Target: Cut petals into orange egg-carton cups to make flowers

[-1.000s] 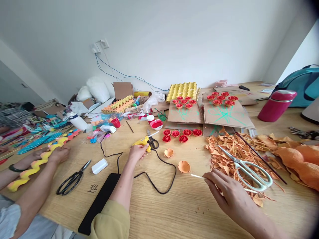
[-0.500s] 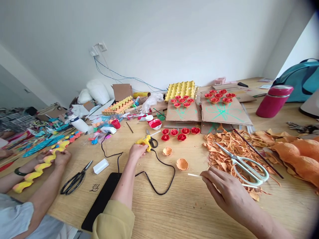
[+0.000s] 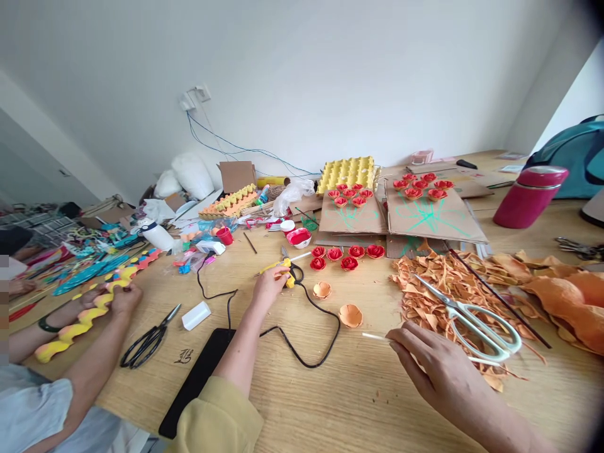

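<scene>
My left hand [image 3: 270,283] is closed around a yellow glue gun [image 3: 289,277], which lies low over the table with its black cord looping to the right. Black-handled scissors [image 3: 297,273] lie just behind it. Between thumb and fingertips, my right hand [image 3: 434,360] pinches a thin white stick [image 3: 374,337] pointing left. Near the stick's tip is an orange paper-pulp flower cup [image 3: 351,316], and a smaller orange cup [image 3: 322,290] sits behind that. Several red painted flowers [image 3: 349,263] stand farther back.
Pale-green-handled scissors [image 3: 484,324] lie on orange scraps [image 3: 419,283] at right, beside a pink thermos [image 3: 531,196]. Cardboard panels [image 3: 436,217] carry red flowers. A black slab [image 3: 195,380] and black scissors [image 3: 150,340] lie left. A co-worker's hands [image 3: 123,299] hold a yellow egg-carton strip [image 3: 85,321].
The whole view has shifted slightly, with the scene sliding a little to the right. My left hand stays at the glue gun and my right hand still pinches the white stick.
</scene>
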The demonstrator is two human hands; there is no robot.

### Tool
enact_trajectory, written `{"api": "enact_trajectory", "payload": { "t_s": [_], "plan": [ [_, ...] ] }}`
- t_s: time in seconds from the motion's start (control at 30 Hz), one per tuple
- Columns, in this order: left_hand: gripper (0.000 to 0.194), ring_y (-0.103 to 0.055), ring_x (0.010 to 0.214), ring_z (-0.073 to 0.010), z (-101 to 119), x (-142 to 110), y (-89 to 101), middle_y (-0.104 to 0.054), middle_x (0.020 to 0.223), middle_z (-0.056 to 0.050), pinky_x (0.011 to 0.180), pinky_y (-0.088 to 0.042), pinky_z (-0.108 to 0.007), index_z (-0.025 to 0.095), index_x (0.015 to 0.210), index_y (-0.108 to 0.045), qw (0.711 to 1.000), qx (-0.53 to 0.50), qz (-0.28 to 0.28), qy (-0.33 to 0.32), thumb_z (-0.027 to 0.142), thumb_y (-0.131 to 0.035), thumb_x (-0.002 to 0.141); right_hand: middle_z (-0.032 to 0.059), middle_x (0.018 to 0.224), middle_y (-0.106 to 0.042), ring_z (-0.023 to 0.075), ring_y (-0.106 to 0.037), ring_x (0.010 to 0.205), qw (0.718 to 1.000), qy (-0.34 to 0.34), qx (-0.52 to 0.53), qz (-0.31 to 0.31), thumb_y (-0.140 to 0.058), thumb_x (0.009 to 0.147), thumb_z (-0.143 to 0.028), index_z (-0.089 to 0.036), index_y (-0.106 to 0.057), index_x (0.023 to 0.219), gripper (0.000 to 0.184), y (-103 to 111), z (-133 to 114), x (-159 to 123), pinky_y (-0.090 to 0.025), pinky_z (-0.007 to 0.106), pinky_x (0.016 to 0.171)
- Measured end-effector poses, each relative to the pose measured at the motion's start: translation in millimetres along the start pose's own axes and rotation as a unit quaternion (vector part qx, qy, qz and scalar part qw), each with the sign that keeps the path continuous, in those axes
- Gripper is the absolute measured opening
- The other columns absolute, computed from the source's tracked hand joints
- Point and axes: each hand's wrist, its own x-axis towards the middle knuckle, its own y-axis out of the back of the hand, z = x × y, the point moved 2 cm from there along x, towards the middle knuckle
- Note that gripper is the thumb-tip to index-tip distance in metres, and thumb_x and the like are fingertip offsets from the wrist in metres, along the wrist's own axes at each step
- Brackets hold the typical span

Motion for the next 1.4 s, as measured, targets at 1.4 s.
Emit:
{"api": "enact_trajectory", "payload": {
  "t_s": [1.4],
  "plan": [
    [0.045, -0.064, 0.092, -0.0121, 85, -82, -32.7, -0.065, 0.1, -0.001, 0.079, -0.052, -0.023, 0.022, 0.104, -0.062, 0.786, -0.593, -0.152, 0.089, 0.008, -0.066, 0.061, 0.0065, 0.088, -0.063, 0.0183, -0.062, 0.073, 0.999, -0.044, -0.008, 0.021, -0.036, 0.102, -0.022, -0.02, -0.055, 0.107, 0.019, 3, 5, -1, -0.045, 0.03, 0.064]
  ]
}}
